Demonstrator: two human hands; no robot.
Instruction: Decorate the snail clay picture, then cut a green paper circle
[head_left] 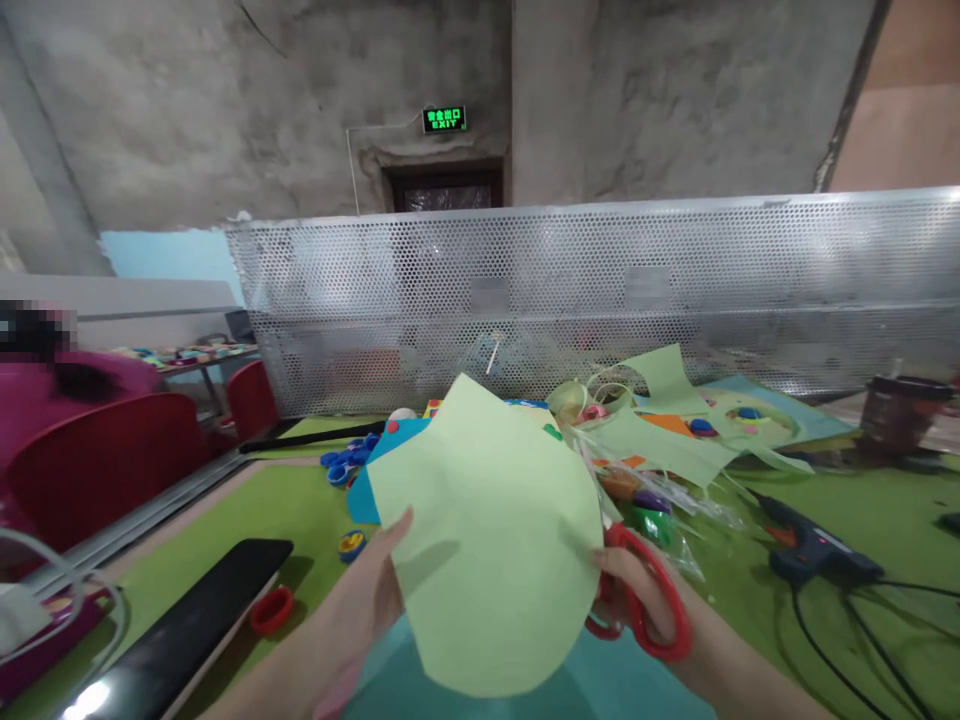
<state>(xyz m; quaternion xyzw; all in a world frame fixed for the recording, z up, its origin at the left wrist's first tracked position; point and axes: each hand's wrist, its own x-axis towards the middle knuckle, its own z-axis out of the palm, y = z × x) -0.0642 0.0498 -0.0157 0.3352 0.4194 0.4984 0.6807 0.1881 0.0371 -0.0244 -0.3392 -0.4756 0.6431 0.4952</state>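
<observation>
Trimming seems in hand: the left grip (386, 572) pinches the pale green sheet (495, 540), raised over the worktop (247, 500) at six o'clock; the right grip (636, 588) holds red scissors (679, 630) — next calls for snipping the sheet's twelve-o'clock corner.

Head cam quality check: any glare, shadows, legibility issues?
Head view: bright glare on the black slab's near end; soft shadows on the pale green paper beside left hand and right hand; exit sign legible; pixelated patch at left edge.
</observation>
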